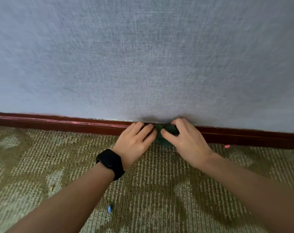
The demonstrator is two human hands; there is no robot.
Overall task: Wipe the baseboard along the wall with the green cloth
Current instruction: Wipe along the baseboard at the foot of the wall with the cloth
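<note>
Down at the foot of the wall, two bare hands meet over one green cloth (162, 141). The right hand (186, 140) grips it, with thumb and fingers curled round the bunched fabric and the fingertips up at the top edge of the baseboard (58, 123). The left hand (134, 140) lies just beside it with its fingers nearly straight. Their tips touch the left edge of the cloth and rest across the face of the baseboard; its thumb is hidden, so any pinch from below cannot be told. The cloth is wadded small, pressed against the baseboard between the two hands, and its lower part hangs down to the carpet (42, 165).

One black watch (111, 163) sits on the left wrist. Both forearms are bare and reach in from the bottom corners of the view.

One dark red-brown baseboard runs the whole width, scuffed paler along its left stretch. Above it stands one grey wall (143, 56) with a woven texture. Below it the carpet is ribbed, in olive and beige patches. Two small scraps lie on it: one blue bit (110, 208) near the left forearm, and one pink bit (227, 146) close to the baseboard, right of the hands.
</note>
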